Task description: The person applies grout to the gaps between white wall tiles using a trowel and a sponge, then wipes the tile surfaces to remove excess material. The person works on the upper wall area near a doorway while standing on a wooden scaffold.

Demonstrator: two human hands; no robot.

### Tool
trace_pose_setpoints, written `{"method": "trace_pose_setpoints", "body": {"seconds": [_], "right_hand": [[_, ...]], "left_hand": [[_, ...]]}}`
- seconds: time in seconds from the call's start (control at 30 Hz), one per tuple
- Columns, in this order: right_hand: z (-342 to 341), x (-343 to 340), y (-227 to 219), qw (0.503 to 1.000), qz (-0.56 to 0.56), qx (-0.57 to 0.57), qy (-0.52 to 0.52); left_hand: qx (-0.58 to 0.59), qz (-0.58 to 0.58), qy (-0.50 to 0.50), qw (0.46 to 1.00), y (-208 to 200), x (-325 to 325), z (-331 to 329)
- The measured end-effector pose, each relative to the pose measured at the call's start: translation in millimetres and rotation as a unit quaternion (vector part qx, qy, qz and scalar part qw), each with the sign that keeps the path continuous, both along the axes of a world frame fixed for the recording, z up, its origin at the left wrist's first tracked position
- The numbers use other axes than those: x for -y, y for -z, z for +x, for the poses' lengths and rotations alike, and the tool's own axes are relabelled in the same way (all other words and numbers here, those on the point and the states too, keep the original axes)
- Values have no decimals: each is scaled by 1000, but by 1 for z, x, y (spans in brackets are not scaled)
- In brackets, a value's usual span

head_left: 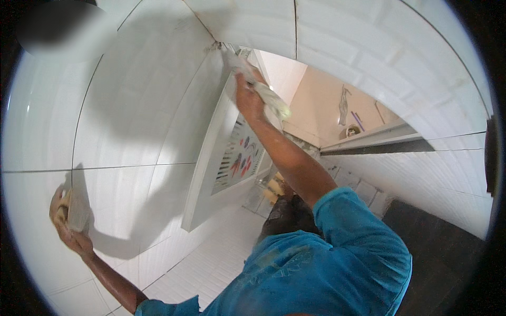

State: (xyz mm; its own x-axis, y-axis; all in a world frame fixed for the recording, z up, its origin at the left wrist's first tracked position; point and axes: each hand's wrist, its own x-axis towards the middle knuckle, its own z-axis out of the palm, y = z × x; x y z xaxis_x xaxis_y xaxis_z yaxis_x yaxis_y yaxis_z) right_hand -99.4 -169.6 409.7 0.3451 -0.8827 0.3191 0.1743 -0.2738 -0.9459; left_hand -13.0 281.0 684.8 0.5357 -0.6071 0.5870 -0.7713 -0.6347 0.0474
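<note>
My left hand (pixel 67 224) is raised at the far left, its fingers curled round a pale, flat rectangular block (pixel 79 209) held by the white tiled wall (pixel 116 205). A yellowish-brown part of it shows under the fingers; I cannot make out its exact kind. High up in the middle, my right hand (pixel 249 97) grips a whitish cloth (pixel 273 101). The cloth is smeared by motion; one end reaches toward the wall corner and the greenish-tipped other end hangs to the right. Behind the right wrist is a white door (pixel 203 174) standing ajar.
The door carries a patterned panel (pixel 237 158) with red and dark shapes. Past the opening is a beige wall (pixel 316 95) with a few small items on a ledge (pixel 369 131). Below lie a yellow object (pixel 274 187) and a dark floor area (pixel 427 242); tile joints run dark.
</note>
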Motion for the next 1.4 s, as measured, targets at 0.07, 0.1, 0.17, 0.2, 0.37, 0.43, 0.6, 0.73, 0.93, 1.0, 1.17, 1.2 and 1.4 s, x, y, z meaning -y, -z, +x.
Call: {"method": "trace_pose_setpoints", "body": {"seconds": [0.07,0.1,0.17,0.2,0.37,0.43,0.6,0.73,0.93,1.0,1.17,1.2,1.4], "right_hand": [[30,-9,6,999,36,20,-4],[47,-15,9,996,84,-3,-24],[70,-20,12,998,59,13,-15],[77,-18,15,995,92,-22,-25],[106,-8,19,997,-50,47,46],[110,-6,22,987,-79,130,44],[113,3,33,980,-154,83,94],[118,8,31,997,15,70,34],[126,-2,0,979,-152,137,-25],[127,-3,-15,983,-106,140,-51],[133,16,-51,940,-301,154,39],[134,21,-56,948,-280,140,57],[125,34,-73,919,-316,222,80]], "left_hand": [[-32,-83,16,996,-8,-22,14],[-49,-96,49,993,-9,-32,21],[-15,-112,-4,994,-8,-48,30],[-11,-117,-7,993,-8,-54,32],[-14,-134,-17,991,-4,-91,36],[-59,-149,-31,987,-1,-101,39],[78,-120,15,990,0,-101,44],[-22,-116,-36,992,-16,-84,32],[-82,-173,-66,979,-19,-76,23],[-38,-107,-14,993,-10,-83,30],[-36,-124,-95,987,4,-99,42],[-51,-176,-56,981,5,-99,42],[-74,-219,-54,971,1,-72,29]]}}
